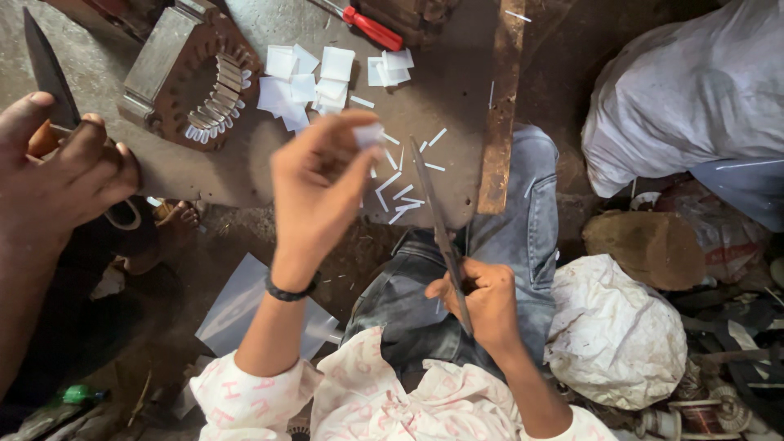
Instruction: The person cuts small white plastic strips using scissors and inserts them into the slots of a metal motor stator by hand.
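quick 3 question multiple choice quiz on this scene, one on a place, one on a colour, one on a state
1. Where does the red-handled screwdriver lie?
A. at the far edge of the board, near the white squares
B. on the person's lap
C. in the right hand

2. What colour is the wristband on the left wrist?
A. red
B. white
C. black

3. What is the left hand doing?
A. lying flat and empty
B. pinching a small white piece
C. gripping the scissors

Answers:
1 A: its red handle shows at the top of the picture, just past the squares.
2 C: a dark black band circles the wrist.
3 B: the fingertips close on the piece, while the right hand has the scissors.
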